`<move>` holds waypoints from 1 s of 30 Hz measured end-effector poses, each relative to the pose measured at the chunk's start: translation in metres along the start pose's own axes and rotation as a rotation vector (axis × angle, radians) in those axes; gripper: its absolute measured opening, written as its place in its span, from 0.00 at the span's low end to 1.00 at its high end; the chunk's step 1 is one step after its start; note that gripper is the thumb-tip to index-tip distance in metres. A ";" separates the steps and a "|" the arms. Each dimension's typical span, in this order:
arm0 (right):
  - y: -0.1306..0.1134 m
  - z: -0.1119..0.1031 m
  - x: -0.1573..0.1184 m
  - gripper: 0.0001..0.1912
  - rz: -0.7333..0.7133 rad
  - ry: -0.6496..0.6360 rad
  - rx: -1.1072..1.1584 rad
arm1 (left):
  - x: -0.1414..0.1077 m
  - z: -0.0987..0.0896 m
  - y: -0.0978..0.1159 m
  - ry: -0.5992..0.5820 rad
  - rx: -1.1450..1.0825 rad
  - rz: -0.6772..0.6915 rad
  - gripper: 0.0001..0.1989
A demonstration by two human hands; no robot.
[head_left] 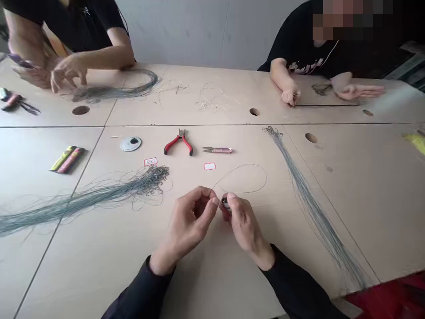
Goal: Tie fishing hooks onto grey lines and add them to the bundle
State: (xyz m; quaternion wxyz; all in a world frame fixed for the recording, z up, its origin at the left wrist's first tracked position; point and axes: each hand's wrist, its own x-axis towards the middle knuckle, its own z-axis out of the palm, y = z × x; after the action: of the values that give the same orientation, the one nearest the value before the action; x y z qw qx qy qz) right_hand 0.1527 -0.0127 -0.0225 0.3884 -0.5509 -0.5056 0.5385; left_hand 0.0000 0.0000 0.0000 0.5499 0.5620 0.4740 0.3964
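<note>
My left hand (194, 217) pinches the end of a thin cord (260, 167) between thumb and forefinger. The cord runs back from the fingertips in a loose loop on the table. My right hand (244, 221) is wrapped round a lighter (226, 203), its thumb on the dark top; most of the lighter's body is hidden by the fingers. The fingertips of both hands are close together, with the lighter's top beside the pinched end. Ahead lie red-handled pliers (178, 142), pink thread snips (217, 150) and a small white label with a red border (209, 166).
Bundles of grey-green cords lie left (109, 195) and right (307, 199). Two lighters (67, 159) and a round white disc (130, 143) sit at left. Across the table (212, 274) two people handle cords (126, 91). Round holes (311, 138) pierce the tabletop.
</note>
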 end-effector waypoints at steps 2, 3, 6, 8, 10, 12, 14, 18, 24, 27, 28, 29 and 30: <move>0.000 -0.001 0.001 0.24 0.000 0.005 -0.009 | 0.001 0.001 -0.001 -0.003 -0.004 0.011 0.11; 0.000 -0.002 0.001 0.24 0.000 0.006 -0.011 | 0.002 0.001 -0.001 -0.004 -0.005 0.016 0.10; 0.000 -0.002 0.002 0.24 0.003 0.006 -0.011 | 0.003 0.002 0.000 -0.003 0.000 0.033 0.09; 0.001 -0.002 0.002 0.24 0.004 0.001 -0.008 | 0.003 0.002 0.000 -0.002 0.005 0.041 0.09; 0.001 -0.002 0.002 0.24 0.002 -0.001 -0.013 | 0.004 0.003 0.000 0.001 0.007 0.042 0.09; 0.001 -0.002 0.002 0.23 -0.008 0.002 -0.025 | 0.005 0.003 0.000 0.004 0.007 0.037 0.09; 0.001 -0.002 0.002 0.23 -0.023 0.006 -0.037 | 0.005 0.003 -0.001 0.006 0.010 0.034 0.09; 0.001 -0.001 0.002 0.22 -0.032 0.018 -0.038 | 0.005 0.003 -0.004 0.012 0.024 0.026 0.10; -0.005 -0.002 0.003 0.27 0.010 0.046 0.053 | 0.005 0.001 -0.003 0.040 0.042 -0.007 0.13; -0.009 -0.005 0.002 0.23 -0.036 0.064 0.043 | 0.006 0.000 -0.002 0.040 0.017 -0.019 0.14; -0.011 -0.007 0.002 0.19 -0.055 0.064 0.028 | 0.007 0.001 -0.003 0.039 0.010 -0.020 0.14; -0.012 -0.008 0.002 0.16 -0.070 0.060 0.016 | 0.007 0.001 -0.003 0.039 0.005 -0.022 0.14; -0.012 -0.009 0.001 0.13 -0.085 0.053 0.008 | 0.007 0.001 -0.003 0.040 0.001 -0.025 0.14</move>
State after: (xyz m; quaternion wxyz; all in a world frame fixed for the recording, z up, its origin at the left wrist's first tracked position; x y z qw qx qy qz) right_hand 0.1593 -0.0084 -0.0097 0.4262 -0.5415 -0.5159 0.5089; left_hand 0.0021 0.0062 -0.0039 0.5450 0.5484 0.4918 0.4004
